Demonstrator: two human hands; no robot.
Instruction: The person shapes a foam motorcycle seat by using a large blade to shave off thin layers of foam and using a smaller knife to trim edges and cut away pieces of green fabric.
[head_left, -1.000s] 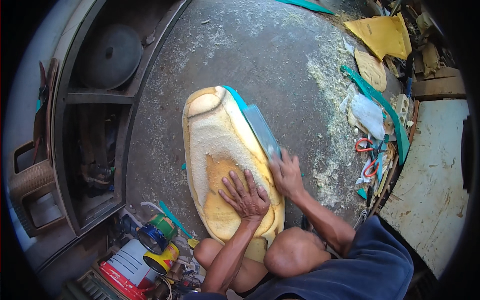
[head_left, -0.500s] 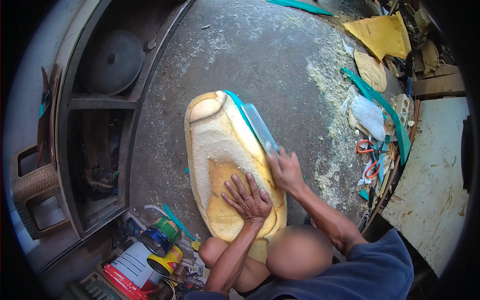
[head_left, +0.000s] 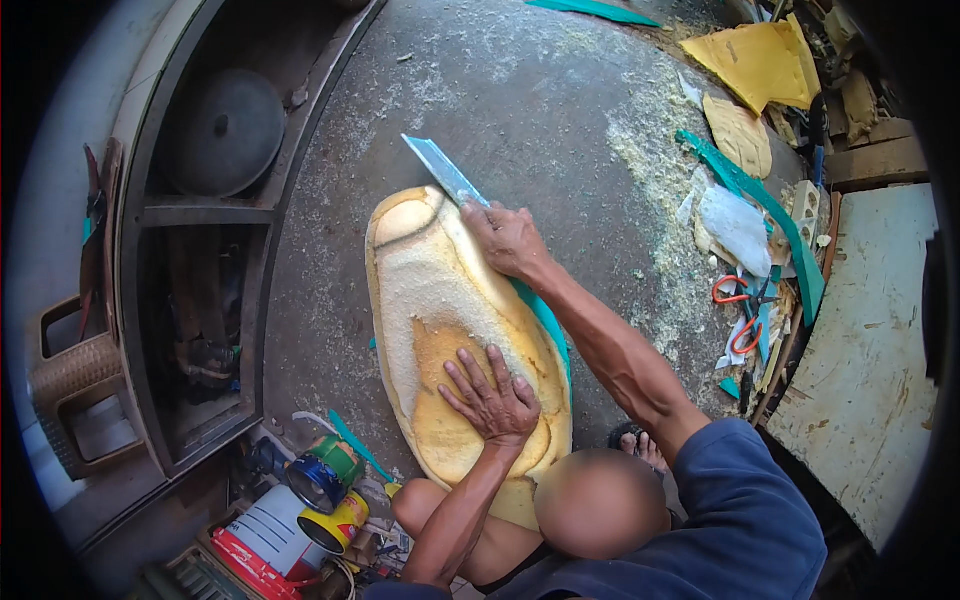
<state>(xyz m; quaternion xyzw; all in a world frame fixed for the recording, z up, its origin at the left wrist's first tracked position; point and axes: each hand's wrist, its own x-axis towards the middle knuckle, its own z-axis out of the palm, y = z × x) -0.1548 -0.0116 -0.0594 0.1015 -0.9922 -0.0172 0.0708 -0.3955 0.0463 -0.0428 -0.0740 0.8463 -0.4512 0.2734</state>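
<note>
A long, rounded yellow foam seat pad (head_left: 455, 290) lies on the floor, its top rough and paler in places, with a teal layer showing along its right edge. My left hand (head_left: 490, 398) presses flat on the near half of the pad, fingers spread and holding nothing. At the far right edge of the pad, my right hand (head_left: 508, 238) grips a long flat blade (head_left: 445, 168). The blade is pale and bluish, and its tip extends past the far end of the foam. My right fingers hide the blade's gripped end.
Foam crumbs cover the grey floor (head_left: 520, 90). To the right lie orange-handled scissors (head_left: 735, 290), teal strips (head_left: 760, 195) and yellow foam scraps (head_left: 755, 65). A dark shelf frame (head_left: 205, 215) borders the left. Cans (head_left: 335, 520) and a white bucket (head_left: 265, 540) stand at the lower left.
My right hand and the blade have moved away from me and leftward along the pad's right edge. My left hand stays nearly in place on the foam.
</note>
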